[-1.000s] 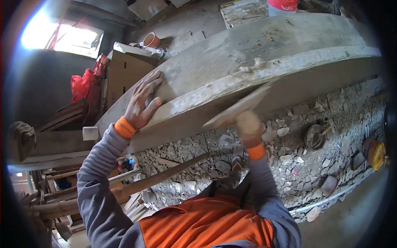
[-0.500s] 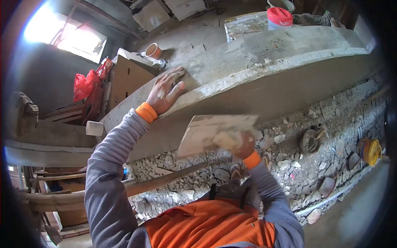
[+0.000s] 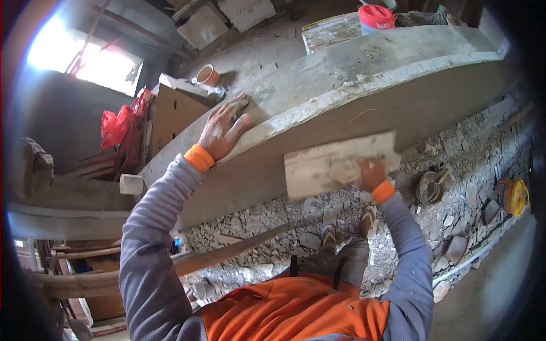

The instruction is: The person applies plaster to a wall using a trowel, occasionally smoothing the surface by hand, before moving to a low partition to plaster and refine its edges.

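Observation:
My left hand [image 3: 223, 129] lies open on the top edge of the low wall [image 3: 318, 79], fingers stretched over the grey surface and thumb apart. In my right hand [image 3: 372, 173] is a flat, pale plastering float [image 3: 318, 165], gripped at the handle on its back. The float is tilted against the smooth grey side face of the wall [image 3: 364, 116], though its exact contact is hidden behind it. A rough, whitish strip [image 3: 347, 90] runs along the wall's upper edge. A thin curved line marks the side face above the float.
Broken rubble [image 3: 313, 236] covers the ground below the wall. A wooden pole [image 3: 239, 247] crosses in front of it. To the right lie a round pan [image 3: 430, 187] and a yellow bucket [image 3: 515, 197]. A red-lidded bucket [image 3: 376, 20] stands on the far side.
My right hand has moved right with the float, which has also turned to a different angle. My left hand stays on the wall's edge. The view has shifted slightly.

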Available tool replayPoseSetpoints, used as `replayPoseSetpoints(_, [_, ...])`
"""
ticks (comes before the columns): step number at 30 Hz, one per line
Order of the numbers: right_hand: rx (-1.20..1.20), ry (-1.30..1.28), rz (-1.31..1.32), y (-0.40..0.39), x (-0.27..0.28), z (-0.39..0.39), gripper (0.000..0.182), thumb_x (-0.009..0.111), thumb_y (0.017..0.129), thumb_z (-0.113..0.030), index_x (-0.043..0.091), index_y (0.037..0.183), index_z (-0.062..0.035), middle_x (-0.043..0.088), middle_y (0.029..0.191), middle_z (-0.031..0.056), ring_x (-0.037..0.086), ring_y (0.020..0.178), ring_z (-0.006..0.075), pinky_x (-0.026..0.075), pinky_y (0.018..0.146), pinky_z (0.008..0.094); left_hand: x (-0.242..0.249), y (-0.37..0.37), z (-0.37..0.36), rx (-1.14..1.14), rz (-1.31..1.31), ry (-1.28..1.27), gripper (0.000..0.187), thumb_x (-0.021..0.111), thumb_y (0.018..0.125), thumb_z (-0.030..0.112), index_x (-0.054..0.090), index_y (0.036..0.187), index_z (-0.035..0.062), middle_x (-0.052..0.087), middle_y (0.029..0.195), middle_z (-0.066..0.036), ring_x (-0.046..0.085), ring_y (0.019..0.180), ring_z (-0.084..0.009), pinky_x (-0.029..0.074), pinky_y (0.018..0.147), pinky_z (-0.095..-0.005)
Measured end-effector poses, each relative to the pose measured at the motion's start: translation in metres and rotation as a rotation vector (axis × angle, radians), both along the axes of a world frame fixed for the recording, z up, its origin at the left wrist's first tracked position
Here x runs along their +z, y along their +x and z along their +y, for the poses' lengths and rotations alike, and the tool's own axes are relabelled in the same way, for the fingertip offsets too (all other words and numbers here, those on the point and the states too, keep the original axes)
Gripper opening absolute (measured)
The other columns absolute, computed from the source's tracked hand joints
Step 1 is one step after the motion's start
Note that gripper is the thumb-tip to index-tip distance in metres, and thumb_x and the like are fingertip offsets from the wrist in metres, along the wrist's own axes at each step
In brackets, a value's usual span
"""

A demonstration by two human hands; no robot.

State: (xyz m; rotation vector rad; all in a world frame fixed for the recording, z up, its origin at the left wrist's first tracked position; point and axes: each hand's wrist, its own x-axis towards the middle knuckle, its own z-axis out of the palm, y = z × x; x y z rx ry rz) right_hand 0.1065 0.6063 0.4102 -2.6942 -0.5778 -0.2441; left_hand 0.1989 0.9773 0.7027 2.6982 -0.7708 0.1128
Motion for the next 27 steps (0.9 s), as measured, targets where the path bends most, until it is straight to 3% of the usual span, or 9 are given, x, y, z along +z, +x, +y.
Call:
replayPoseSetpoints(3, [-0.143,0.397,-0.238,-0.033,-0.007,0.007,0.058,0.072,0.065,-0.031,0.057,0.117,-0.0103,0.063,0.102,0.0179,0.059,0.099,0.0332,0.046,0.089,0.0466,0.005,0.001,-0.004,-0.011,0.016,0.011,0.047,0.051,0.091,0.032,0.05,0.124,-0.0018,0.045,0.135,-0.02,0.038,0.129,-0.0338,0.027,0.107,-0.0409])
replayPoseSetpoints(6, [-0.126,0.36,-0.314,-0.011,0.013,-0.004,0.047,0.066,0.072,-0.023,0.058,0.116,-0.0075,0.065,0.1,0.0179,0.059,0.102,0.032,0.045,0.093,0.0427,0.006,0.001,-0.008,-0.013,0.027,0.021,0.048,0.05,0.091,0.032,0.049,0.124,-0.0027,0.045,0.135,-0.02,0.038,0.129,-0.034,0.028,0.107,-0.0407])
replayPoseSetpoints(9, [-0.456,0.982,-0.273,0.011,-0.035,-0.017,0.038,0.06,0.08,-0.016,0.059,0.117,-0.0073,0.056,0.122,0.0146,0.052,0.115,0.0314,0.041,0.098,0.0385,0.006,0.001,-0.009,-0.015,0.059,0.004,0.049,0.05,0.091,0.032,0.048,0.125,-0.003,0.044,0.135,-0.021,0.037,0.129,-0.034,0.027,0.107,-0.0401])
replayPoseSetpoints(11, [-0.439,0.951,-0.281,0.025,-0.039,-0.015,0.039,0.059,0.083,-0.017,0.057,0.121,-0.0081,0.05,0.131,0.0131,0.049,0.119,0.0307,0.038,0.1,0.0385,0.006,0.001,-0.009,-0.016,0.06,-0.003,0.05,0.051,0.09,0.032,0.048,0.126,-0.0028,0.044,0.135,-0.021,0.037,0.13,-0.0339,0.027,0.108,-0.0398])
replayPoseSetpoints(14, [-0.207,0.393,-0.363,0.028,-0.019,0.011,0.045,0.06,0.084,-0.021,0.052,0.126,-0.0092,0.045,0.137,0.0124,0.046,0.123,0.0299,0.035,0.103,0.0392,0.007,0.002,-0.009,-0.008,0.043,0.018,0.05,0.051,0.09,0.031,0.048,0.126,-0.0031,0.044,0.135,-0.021,0.037,0.13,-0.0339,0.027,0.108,-0.0397])
replayPoseSetpoints(19, [0.407,0.703,-0.233,-0.006,0.032,0.125,0.048,0.065,0.078,-0.03,0.057,0.119,-0.0078,0.061,0.115,0.0131,0.059,0.104,0.0307,0.047,0.089,0.0387,0.007,0.001,-0.01,-0.009,0.059,-0.011,0.046,0.052,0.091,0.029,0.049,0.124,-0.0032,0.044,0.135,-0.021,0.037,0.129,-0.034,0.027,0.107,-0.04])
replayPoseSetpoints(24, [0.247,0.671,-0.003,-0.052,0.054,0.156,0.061,0.077,0.065,-0.04,0.058,0.112,-0.0043,0.065,0.101,0.0151,0.064,0.091,0.0305,0.052,0.078,0.04,0.004,0.003,-0.004,-0.026,0.033,-0.034,0.044,0.051,0.091,0.029,0.049,0.122,-0.0024,0.044,0.135,-0.021,0.038,0.129,-0.0348,0.028,0.107,-0.0405])
replayPoseSetpoints(25, [0.206,0.947,0.178,-0.054,0.071,0.14,0.052,0.073,0.069,-0.031,0.058,0.109,-0.0014,0.066,0.101,0.0151,0.065,0.091,0.0307,0.053,0.077,0.0369,0.005,0.002,-0.003,-0.023,0.032,-0.027,0.044,0.051,0.091,0.029,0.049,0.122,-0.0022,0.045,0.135,-0.021,0.038,0.129,-0.0349,0.028,0.107,-0.0406])
replayPoseSetpoints(27, [0.134,0.821,-0.141,-0.033,0.042,0.122,0.049,0.071,0.071,-0.028,0.058,0.109,0.0001,0.066,0.1,0.0159,0.065,0.09,0.0303,0.053,0.076,0.0355,0.004,0.003,-0.005,-0.026,0.031,-0.026,0.044,0.051,0.091,0.029,0.049,0.123,-0.0019,0.045,0.135,-0.02,0.038,0.128,-0.0349,0.028,0.107,-0.0406])
